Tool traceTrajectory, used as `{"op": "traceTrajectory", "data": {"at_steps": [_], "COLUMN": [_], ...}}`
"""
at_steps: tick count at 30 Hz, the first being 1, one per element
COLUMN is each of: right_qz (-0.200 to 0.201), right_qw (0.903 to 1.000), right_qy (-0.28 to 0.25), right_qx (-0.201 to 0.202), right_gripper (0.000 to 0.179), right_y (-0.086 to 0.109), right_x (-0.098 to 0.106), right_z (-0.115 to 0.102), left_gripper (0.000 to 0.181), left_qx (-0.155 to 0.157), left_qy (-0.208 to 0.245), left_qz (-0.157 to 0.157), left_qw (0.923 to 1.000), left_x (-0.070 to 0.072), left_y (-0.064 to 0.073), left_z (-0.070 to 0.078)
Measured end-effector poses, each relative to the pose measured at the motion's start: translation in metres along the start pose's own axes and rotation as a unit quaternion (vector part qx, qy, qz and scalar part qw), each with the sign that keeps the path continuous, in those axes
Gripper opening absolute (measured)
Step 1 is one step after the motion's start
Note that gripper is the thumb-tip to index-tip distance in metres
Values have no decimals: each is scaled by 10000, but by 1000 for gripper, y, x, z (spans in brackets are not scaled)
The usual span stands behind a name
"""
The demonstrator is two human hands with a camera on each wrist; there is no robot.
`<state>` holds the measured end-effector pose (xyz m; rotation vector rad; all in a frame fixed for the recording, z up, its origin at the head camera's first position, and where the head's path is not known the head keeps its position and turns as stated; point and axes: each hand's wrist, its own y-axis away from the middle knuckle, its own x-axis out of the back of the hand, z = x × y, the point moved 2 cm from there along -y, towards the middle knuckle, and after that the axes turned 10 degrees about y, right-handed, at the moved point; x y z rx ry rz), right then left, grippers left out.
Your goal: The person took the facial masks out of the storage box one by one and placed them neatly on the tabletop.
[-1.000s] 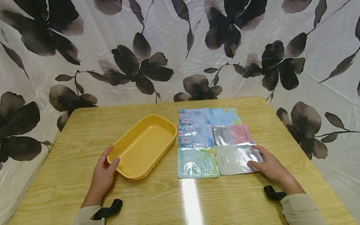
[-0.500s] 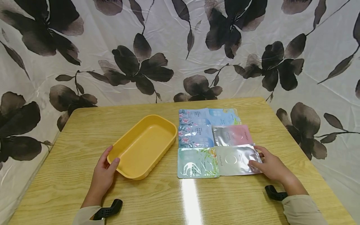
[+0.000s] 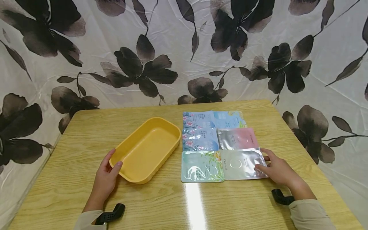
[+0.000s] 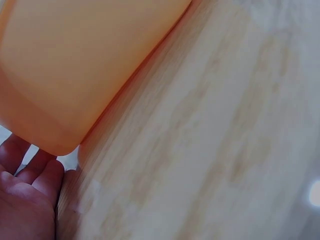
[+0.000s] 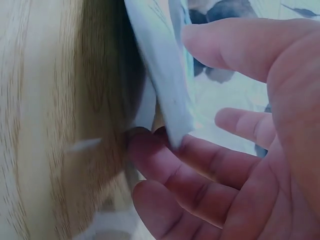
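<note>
A yellow plastic tray (image 3: 146, 150) lies at an angle left of centre on the table. My left hand (image 3: 107, 177) grips its near-left end, thumb over the rim and fingers along the outer wall. To the right, my right hand (image 3: 280, 169) is at the right edge of a silver and pale-green sheet mask packet (image 3: 242, 164), thumb on its face and fingers at the edge. In the right wrist view that packet (image 5: 165, 75) stands between thumb and fingers. A green floral packet (image 3: 201, 169) lies just left of it, and a pink and silver packet (image 3: 240, 139) behind.
Further blue packets lie in the rows behind: one blue floral packet (image 3: 199, 139) in the middle row, and a blue packet (image 3: 228, 119) with another beside it at the back. A wooden table (image 3: 155, 204) carries everything, with a flower-printed cloth (image 3: 178, 86) behind.
The silver and pale-green packet has come down slightly and left, its left edge now against the green floral packet. My right hand has shifted a little right. The left hand and tray stay put.
</note>
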<state>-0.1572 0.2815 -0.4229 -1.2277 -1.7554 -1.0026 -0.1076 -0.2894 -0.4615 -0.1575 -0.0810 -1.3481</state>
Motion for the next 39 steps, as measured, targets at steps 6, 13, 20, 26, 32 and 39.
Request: {"op": "traceTrajectory", "data": {"at_steps": [6, 13, 20, 26, 32, 39], "right_qz": [24, -71, 13, 348, 872, 1221], "right_qw": [10000, 9999, 9999, 9993, 9948, 9882], "right_qy": [-32, -135, -69, -92, -49, 370], "right_qx": [63, -52, -75, 61, 515, 843], "right_gripper": [73, 74, 72, 66, 56, 48], "right_y": [2, 4, 4, -1, -7, -11], "right_x": [1, 4, 7, 9, 11, 13], "right_z": [2, 5, 4, -9, -29, -43], "left_gripper": [60, 60, 59, 59, 63, 75], "left_qx": [-6, -19, -59, 48, 98, 146], "left_qy": [5, 44, 45, -179, -584, -1608], "left_qz": [-37, -86, -63, 34, -18, -110], "left_qw": [10000, 10000, 10000, 9998, 9982, 9868], "left_x": [1, -2, -3, 1, 7, 9], "left_y": [-2, -4, -7, -6, -6, -6], "left_z": [0, -1, -3, -2, 1, 22]}}
